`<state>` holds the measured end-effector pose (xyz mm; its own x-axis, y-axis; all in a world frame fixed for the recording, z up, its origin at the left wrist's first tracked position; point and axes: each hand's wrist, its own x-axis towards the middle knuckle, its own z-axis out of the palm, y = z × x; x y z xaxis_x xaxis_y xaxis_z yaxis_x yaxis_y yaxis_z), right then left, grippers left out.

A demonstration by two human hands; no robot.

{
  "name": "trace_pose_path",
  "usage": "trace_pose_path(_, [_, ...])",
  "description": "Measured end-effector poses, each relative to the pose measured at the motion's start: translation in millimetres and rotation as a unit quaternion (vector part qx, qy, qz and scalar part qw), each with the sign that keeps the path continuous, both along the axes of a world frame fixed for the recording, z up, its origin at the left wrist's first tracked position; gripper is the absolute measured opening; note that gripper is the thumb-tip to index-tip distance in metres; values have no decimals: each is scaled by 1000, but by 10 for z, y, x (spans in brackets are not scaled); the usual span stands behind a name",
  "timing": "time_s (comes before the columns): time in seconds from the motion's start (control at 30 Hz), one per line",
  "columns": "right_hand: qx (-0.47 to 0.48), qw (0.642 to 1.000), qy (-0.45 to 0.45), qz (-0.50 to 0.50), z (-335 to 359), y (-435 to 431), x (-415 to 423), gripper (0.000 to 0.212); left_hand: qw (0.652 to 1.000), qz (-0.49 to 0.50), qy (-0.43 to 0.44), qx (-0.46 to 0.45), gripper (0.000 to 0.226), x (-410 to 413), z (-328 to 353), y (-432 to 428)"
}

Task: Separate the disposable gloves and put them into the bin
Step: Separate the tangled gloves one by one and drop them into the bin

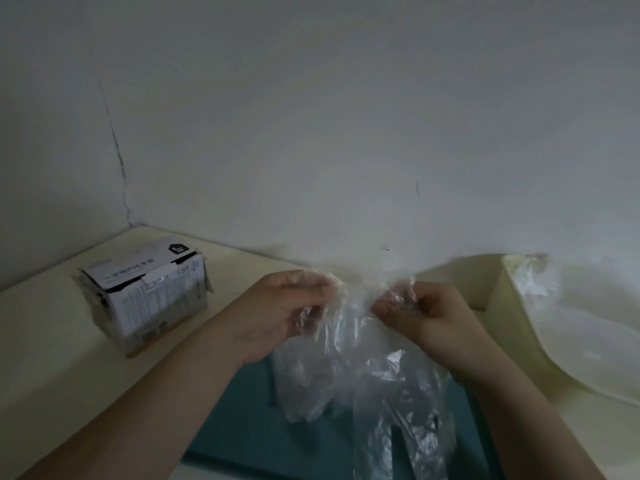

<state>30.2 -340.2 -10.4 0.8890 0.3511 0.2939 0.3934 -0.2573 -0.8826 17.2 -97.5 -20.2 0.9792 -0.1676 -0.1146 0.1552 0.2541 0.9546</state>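
Lower centre: clump of thin, clear, crinkled plastic disposable gloves [367, 375], hanging over teal mat [249, 420] on cream desk [52, 341]. Pinched at top edge by left hand [280, 310] and right hand [426, 313], likely for peeling apart. Right edge: pale cream bin [502, 289], clear-lined. Left: torn white cardboard glove box [149, 292].

**Materials and surface finish**

Gloves [363, 368]: thin, clear plastic film, crinkled, with glossy highlights along the creases. Bin [512, 292]: smooth cream plastic with a dull sheen; the film [540, 282] inside it is the same clear, wrinkled plastic. Box [149, 292]: printed white cardboard, matt, with torn, ragged flaps. Tabletop [52, 341]: smooth, cream, matt. Mat [242, 427]: teal, flat, matt; material cannot be told. Wall [346, 116]: matt white paint, hairline cracks.
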Motion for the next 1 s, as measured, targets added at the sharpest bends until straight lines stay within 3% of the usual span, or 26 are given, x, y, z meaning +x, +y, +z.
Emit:
trace_pose_path(0.1, [17,999,16,39,-12,19,-19,18,1000,3,-19,7,15,-7,-29,-46])
trace_pose_path(0.37, [103,992,75,4,-73,36,-6,26,1000,2,-10,16,44,-4,-51,-9])
trace_pose_path(0.47, [129,989,68,-19,-86,-9,32,33,1000,20,-11,16,41,29,-40,33])
trace_pose_path(0.57, [139,987,65,-38,-85,-20,42,18,999,49,-17,14,26,60,-71,56])
trace_pose_path(0.63, [132,988,66,-42,-102,-9,55,15,996,59,-39,59,4,67,-110,60])
trace_pose_path(0.7, [123,989,77,-31,-129,-5,70,15,991,63,-60,106,9,80,-143,49])
trace_pose_path(0.83, [94,986,141,4,-159,-18,66,22,989,95,-42,107,14,96,-156,16])
trace_pose_path(1.0, [-26,987,155,18,-303,2,98,28,983,134,-61,108,13,99,-128,26])
